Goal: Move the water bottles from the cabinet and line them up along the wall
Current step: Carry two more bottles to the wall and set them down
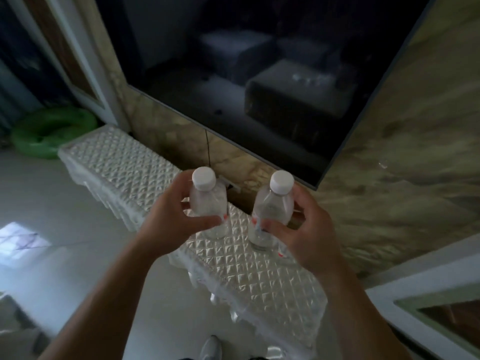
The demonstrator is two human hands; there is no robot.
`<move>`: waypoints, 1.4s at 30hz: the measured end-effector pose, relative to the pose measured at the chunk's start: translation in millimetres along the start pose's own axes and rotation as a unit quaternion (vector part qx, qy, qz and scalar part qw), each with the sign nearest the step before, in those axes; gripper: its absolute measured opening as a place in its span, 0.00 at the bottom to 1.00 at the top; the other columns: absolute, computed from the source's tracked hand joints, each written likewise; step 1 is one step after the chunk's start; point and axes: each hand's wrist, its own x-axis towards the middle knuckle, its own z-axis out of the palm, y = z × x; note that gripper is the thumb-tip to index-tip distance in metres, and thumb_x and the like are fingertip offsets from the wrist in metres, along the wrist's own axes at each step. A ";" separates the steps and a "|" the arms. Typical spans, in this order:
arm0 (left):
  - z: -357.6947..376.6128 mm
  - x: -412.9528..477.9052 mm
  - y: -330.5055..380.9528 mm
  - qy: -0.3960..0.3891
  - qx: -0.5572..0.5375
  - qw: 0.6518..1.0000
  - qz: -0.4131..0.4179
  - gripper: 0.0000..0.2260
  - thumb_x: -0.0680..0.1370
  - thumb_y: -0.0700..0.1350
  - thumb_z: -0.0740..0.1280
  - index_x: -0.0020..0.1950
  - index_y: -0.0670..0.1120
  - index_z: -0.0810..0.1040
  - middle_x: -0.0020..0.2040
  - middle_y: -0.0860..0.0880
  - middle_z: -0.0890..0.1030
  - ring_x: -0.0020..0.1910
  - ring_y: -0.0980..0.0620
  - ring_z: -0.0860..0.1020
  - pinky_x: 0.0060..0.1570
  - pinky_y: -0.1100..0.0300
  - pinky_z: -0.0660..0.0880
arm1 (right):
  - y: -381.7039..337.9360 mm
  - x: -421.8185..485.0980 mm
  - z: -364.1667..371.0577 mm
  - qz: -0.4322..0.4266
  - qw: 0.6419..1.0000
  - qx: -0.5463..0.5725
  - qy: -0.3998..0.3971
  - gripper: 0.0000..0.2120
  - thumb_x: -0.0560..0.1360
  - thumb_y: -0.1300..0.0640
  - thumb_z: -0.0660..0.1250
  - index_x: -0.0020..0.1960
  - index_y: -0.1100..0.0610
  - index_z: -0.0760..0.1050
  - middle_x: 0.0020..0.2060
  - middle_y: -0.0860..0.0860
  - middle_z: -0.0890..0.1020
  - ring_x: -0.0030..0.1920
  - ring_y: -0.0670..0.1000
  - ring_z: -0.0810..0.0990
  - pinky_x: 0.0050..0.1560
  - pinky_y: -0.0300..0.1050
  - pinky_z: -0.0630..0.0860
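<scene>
Two clear water bottles with white caps stand upright over a long cabinet top covered with a quilted, shiny cloth. My left hand grips the left bottle around its body. My right hand grips the right bottle the same way. Both bottle bases are at or just above the cloth; I cannot tell if they touch it. The marble-patterned wall runs just behind the bottles.
A large dark TV screen hangs on the wall above the cabinet, with a thin cable dropping from it. A green inflatable ring lies on the floor at the cabinet's far left end. Pale floor tiles lie to the left; my shoe shows below.
</scene>
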 end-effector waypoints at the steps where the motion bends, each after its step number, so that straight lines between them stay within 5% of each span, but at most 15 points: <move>1: -1.3 -3.6 2.4 0.015 -0.006 1.000 -0.007 0.36 0.58 0.56 0.80 0.62 0.59 0.68 0.56 0.60 0.77 0.55 0.58 0.78 0.49 0.57 0.80 | -1.9 0.1 0.2 -0.005 1.000 0.004 -0.009 0.31 0.65 0.50 0.79 0.64 0.39 0.70 0.54 0.38 0.80 0.54 0.39 0.79 0.52 0.40 0.78; 7: -9.8 -27.0 10.1 0.056 -0.040 0.997 -0.033 0.37 0.58 0.57 0.81 0.63 0.56 0.71 0.56 0.56 0.79 0.56 0.54 0.79 0.52 0.49 0.80 | -12.2 -3.2 0.9 -0.022 0.998 0.018 -0.064 0.32 0.66 0.51 0.78 0.65 0.41 0.69 0.56 0.37 0.79 0.55 0.38 0.79 0.52 0.39 0.79; 18: -64.6 -82.9 5.4 0.130 -0.074 0.987 -0.061 0.37 0.56 0.55 0.82 0.63 0.53 0.73 0.55 0.53 0.81 0.53 0.56 0.81 0.50 0.57 0.80 | -55.1 -1.4 45.8 -0.056 0.988 0.012 -0.145 0.33 0.64 0.49 0.79 0.66 0.42 0.69 0.55 0.40 0.80 0.54 0.41 0.80 0.54 0.49 0.81; 25: -144.0 -113.8 -35.7 0.149 -0.071 0.983 -0.079 0.34 0.61 0.45 0.82 0.64 0.51 0.72 0.55 0.54 0.80 0.52 0.59 0.80 0.46 0.65 0.79 | -100.5 0.1 135.3 -0.073 0.983 0.012 -0.168 0.34 0.63 0.50 0.80 0.65 0.41 0.70 0.56 0.41 0.80 0.55 0.42 0.80 0.55 0.50 0.80; 37: -305.3 -156.0 -127.0 0.208 -0.050 0.971 -0.107 0.34 0.60 0.44 0.83 0.63 0.56 0.73 0.53 0.57 0.81 0.49 0.59 0.81 0.44 0.69 0.77 | -185.4 6.9 319.7 -0.096 0.970 0.039 -0.220 0.32 0.62 0.52 0.80 0.61 0.39 0.71 0.52 0.39 0.81 0.51 0.39 0.80 0.50 0.41 0.79; 42: -352.0 -153.1 -159.9 0.233 -0.063 0.962 -0.129 0.33 0.60 0.43 0.83 0.61 0.54 0.74 0.52 0.54 0.82 0.50 0.56 0.82 0.50 0.58 0.80 | -211.0 26.8 372.5 -0.098 0.963 0.046 -0.248 0.33 0.62 0.55 0.81 0.62 0.41 0.72 0.52 0.40 0.82 0.51 0.41 0.81 0.52 0.44 0.80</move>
